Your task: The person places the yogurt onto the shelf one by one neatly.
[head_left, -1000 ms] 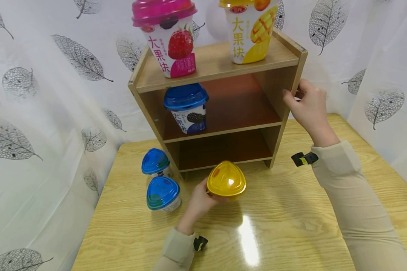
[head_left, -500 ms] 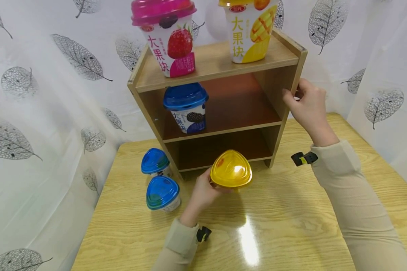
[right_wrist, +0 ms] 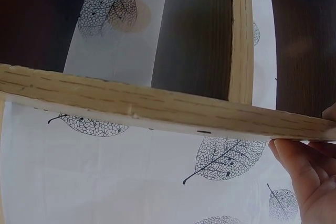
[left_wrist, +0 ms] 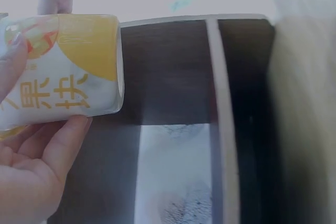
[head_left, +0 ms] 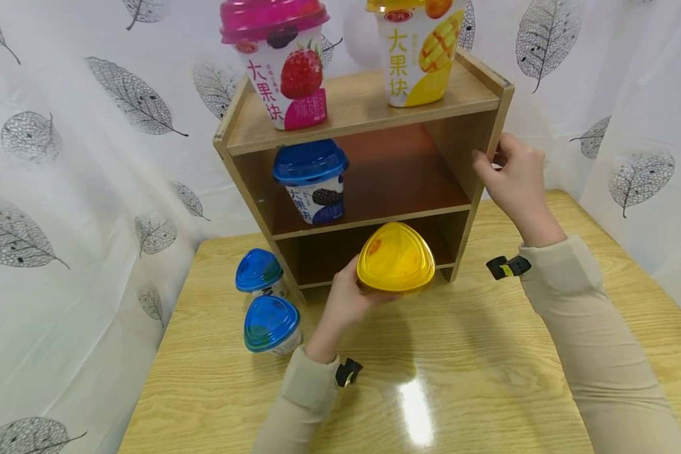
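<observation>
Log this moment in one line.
left hand: holds yellow-lidded cup, in front of shelf unit | right hand: grips unit's side panel | table: two blue-lidded cups left of unit

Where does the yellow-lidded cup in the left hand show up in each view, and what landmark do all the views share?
Head: the yellow-lidded cup is near the centre, slightly right and low, held in the left hand.
Left wrist: upper left, its printed side showing.
Right wrist: not in this picture.
Shared landmark: the wooden shelf unit, which shows in all three.
</observation>
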`<action>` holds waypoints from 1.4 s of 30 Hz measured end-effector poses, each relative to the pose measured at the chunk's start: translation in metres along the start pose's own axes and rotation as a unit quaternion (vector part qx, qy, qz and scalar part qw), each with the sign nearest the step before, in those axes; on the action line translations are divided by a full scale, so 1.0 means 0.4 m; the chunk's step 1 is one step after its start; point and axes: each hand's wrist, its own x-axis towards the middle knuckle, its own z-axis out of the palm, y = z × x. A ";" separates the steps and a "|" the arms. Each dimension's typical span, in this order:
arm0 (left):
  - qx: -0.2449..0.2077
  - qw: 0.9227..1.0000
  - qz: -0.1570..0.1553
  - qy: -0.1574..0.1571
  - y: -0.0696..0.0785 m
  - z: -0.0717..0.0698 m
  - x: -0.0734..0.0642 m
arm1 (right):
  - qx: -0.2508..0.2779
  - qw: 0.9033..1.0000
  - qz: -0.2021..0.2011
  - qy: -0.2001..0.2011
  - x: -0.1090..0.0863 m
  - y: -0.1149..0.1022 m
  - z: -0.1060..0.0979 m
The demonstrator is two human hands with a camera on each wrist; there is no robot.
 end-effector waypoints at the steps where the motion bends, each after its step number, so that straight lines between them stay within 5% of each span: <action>1: -0.005 1.000 0.005 -0.001 0.016 -0.001 0.003 | 0.000 1.000 -0.001 0.001 0.000 0.000 -0.001; 11: -0.024 0.999 0.038 0.020 0.123 -0.007 0.038 | 0.000 1.000 -0.010 0.007 0.001 0.001 -0.004; 17: -0.030 0.995 0.088 0.038 0.156 -0.008 0.071 | -0.002 1.000 -0.009 0.008 0.001 0.006 -0.003; 26: -0.093 0.988 0.109 0.059 0.115 0.004 0.138 | 0.004 1.000 -0.005 0.007 -0.004 0.010 0.000; 42: -0.026 0.992 0.070 0.098 0.114 0.020 0.197 | 0.016 1.000 -0.015 0.011 -0.004 0.008 0.003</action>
